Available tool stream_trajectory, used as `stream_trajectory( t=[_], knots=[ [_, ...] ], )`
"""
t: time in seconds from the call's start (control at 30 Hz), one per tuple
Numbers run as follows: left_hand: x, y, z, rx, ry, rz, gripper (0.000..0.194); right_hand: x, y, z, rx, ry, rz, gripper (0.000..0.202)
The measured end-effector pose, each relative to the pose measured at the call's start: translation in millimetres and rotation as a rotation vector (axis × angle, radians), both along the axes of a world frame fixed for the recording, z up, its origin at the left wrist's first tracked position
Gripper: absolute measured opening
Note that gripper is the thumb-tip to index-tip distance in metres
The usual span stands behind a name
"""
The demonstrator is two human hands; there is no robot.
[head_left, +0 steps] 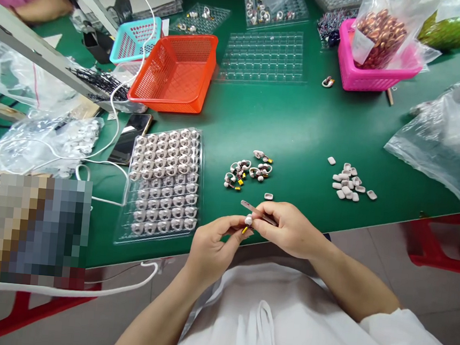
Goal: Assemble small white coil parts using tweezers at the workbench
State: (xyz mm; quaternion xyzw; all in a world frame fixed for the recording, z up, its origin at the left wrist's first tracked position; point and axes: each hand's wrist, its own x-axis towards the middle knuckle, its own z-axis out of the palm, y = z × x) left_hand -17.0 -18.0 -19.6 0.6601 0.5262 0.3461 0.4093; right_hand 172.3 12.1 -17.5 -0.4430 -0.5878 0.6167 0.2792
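Note:
My left hand (213,246) pinches a small white earphone part (249,219) with a yellow piece hanging from its lower end. Close against it, my right hand (291,230) is closed around slim flat tweezers (248,205), and its fingertips meet the same part. The far ends of the tweezers are hidden by the fingers. Just beyond lies a single pale cap (268,196). Several similar wired earphone parts (241,168) with yellow pieces rest on the green table (297,141). To the right is a loose pile of pale caps (346,184).
A clear tray (164,183) filled with rows of pale shells stands left of my hands. Behind it are an orange basket (182,74), a phone (131,137) and a loose white cable (116,114). A pink basket (367,80) and plastic bags (454,138) occupy the right. Another person's arm (47,1) shows far left.

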Motion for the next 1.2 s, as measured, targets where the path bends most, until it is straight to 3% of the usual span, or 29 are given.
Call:
stream_trajectory(
  t=[0.23,0.43,0.57,0.7,0.87,0.93,1.07,1.13,1.2],
  knots=[
    [-1.4,-1.1,2.5,-0.112,-0.082,0.053,0.013,5.1,-5.4,3.2,0.218,-0.033,-0.012,0.016],
    [-3.0,-1.5,4.6,-0.229,-0.202,0.099,0.012,10.3,-9.4,-9.4,0.392,0.063,0.067,0.013],
    [-1.5,-2.3,4.4,-0.264,-0.262,0.106,0.013,7.7,-10.4,-12.4,0.455,0.059,0.028,0.011],
    [3.7,-5.5,4.6,-0.281,-0.375,0.191,0.015,2.4,-13.7,-11.6,0.524,0.078,-0.051,0.010],
    [6.0,-10.5,-0.7,-0.143,-0.421,0.259,0.005,-4.1,-18.5,-13.6,0.541,0.079,-0.145,0.011],
    [4.5,-10.8,-2.3,-0.048,-0.373,0.220,0.001,-5.7,-19.5,-14.6,0.534,0.070,-0.156,0.012],
    [1.7,-10.7,-0.6,0.105,-0.261,0.083,0.014,-6.4,-19.7,-14.9,0.549,0.072,-0.159,0.014],
    [2.0,-12.0,1.8,0.093,-0.283,0.066,0.015,-5.5,-19.3,-13.8,0.562,0.077,-0.149,0.013],
    [3.3,-13.4,4.5,-0.033,-0.383,0.117,0.013,-3.7,-18.6,-12.3,0.581,0.080,-0.133,0.013]
  ],
)
